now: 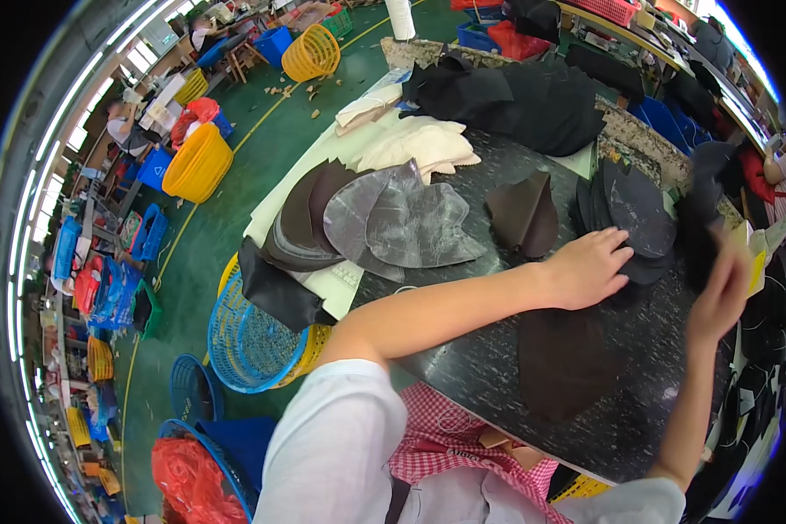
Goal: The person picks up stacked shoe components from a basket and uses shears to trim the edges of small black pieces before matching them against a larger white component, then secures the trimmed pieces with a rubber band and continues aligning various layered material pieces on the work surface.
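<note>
My left hand (pixel 587 269) reaches across the dark speckled tabletop (pixel 463 345), fingers spread against the near edge of a stack of black curved cut pieces (pixel 637 210). To its right my right hand (pixel 721 295) is raised, smeared by motion, beside a dark fabric piece (pixel 705 188); whether it holds that piece is unclear. Nearer me a flat dark brown piece (pixel 566 362) lies on the table. Beyond my left wrist a folded brown piece (pixel 524 214) stands up partly. Farther left are overlapping shiny grey pieces (pixel 415 218) and brown pieces (pixel 310 210).
Cream fabric pieces (pixel 423 144) and a black material heap (pixel 515 100) lie at the table's far side. A yellow-and-white box (pixel 759 258) is beside my right hand. Left on the green floor stand a blue basket (pixel 249 336) and a yellow basket (pixel 198 163).
</note>
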Available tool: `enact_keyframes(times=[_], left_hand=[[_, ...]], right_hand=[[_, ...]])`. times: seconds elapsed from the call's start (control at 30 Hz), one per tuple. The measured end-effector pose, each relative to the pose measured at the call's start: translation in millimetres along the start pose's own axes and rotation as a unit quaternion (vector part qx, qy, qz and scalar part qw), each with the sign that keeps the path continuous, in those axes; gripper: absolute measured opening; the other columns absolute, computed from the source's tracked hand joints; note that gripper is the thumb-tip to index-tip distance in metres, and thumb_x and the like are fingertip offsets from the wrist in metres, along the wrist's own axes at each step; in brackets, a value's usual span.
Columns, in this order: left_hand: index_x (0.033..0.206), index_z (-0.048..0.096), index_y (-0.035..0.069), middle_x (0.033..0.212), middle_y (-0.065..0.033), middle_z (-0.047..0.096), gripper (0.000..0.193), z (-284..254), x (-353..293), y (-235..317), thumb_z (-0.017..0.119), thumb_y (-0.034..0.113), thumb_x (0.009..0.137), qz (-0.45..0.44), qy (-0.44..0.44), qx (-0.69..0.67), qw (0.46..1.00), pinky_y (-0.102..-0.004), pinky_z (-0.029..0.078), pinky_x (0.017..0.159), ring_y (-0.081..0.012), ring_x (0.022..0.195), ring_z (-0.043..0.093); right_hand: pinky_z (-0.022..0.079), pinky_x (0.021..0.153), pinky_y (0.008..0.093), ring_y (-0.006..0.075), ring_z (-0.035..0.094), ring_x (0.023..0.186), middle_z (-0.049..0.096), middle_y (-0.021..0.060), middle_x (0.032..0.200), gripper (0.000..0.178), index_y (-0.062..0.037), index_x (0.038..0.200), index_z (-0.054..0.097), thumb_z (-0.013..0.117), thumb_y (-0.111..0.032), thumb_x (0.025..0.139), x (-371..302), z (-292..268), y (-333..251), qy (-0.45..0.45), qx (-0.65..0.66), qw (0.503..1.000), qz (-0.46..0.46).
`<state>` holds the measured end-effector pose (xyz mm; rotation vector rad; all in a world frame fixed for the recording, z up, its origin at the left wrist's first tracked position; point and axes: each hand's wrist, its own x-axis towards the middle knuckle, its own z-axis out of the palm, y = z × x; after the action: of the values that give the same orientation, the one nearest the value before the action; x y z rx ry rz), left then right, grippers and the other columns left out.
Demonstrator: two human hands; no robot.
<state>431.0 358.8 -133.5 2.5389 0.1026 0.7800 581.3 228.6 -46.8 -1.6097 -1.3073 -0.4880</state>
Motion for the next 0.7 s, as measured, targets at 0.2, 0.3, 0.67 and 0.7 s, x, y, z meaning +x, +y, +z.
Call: enact_keyframes(times=[0.2,0.3,0.67,0.7], left_hand=[[0.096,0.067,0.011,0.096,-0.01,0.065,0.029,-186,-38,-98,0.069,0.019,0.068,-0.155,0.042,0.255,0.954,-0.0421,0.04,0.087,-0.03,0.097,0.056],[0.099,0.061,0.008,0.1,-0.0114,0.059,0.046,-216,-64,-155,0.076,0.025,0.059,-0.216,-0.073,0.268,0.936,-0.0397,0.039,0.09,-0.0305,0.101,0.053],[0.1,0.063,0.002,0.092,-0.0003,0.065,0.024,-177,-43,-147,0.064,0.021,0.087,-0.231,0.412,-0.317,0.823,-0.0225,0.044,0.076,-0.0058,0.083,0.057],[0.103,0.063,0.002,0.097,-0.0013,0.065,0.027,-176,-44,-146,0.061,0.024,0.089,-0.221,0.412,-0.319,0.825,-0.0225,0.043,0.078,-0.0056,0.084,0.057]], right_hand=[[0.049,0.083,0.0421,0.0297,0.059,0.102,0.062,0.0098,0.105,0.016,-0.0061,0.083,0.058,0.068,-0.013,0.072,-98,-13,-52,-0.432,0.156,0.874,-0.158],[0.049,0.082,0.0408,0.03,0.059,0.103,0.062,0.0105,0.106,0.016,-0.0059,0.081,0.059,0.07,-0.011,0.07,-100,-18,-57,-0.41,0.146,0.894,-0.109],[0.047,0.08,0.0319,0.023,0.06,0.095,0.062,0.0124,0.105,0.008,0.002,0.083,0.06,0.063,-0.005,0.081,-14,97,-59,-0.343,0.272,0.899,-0.008],[0.046,0.08,0.0298,0.0194,0.06,0.096,0.062,0.0116,0.107,0.01,0.0024,0.088,0.062,0.06,-0.007,0.085,-8,119,-63,-0.317,0.302,0.899,0.026]])
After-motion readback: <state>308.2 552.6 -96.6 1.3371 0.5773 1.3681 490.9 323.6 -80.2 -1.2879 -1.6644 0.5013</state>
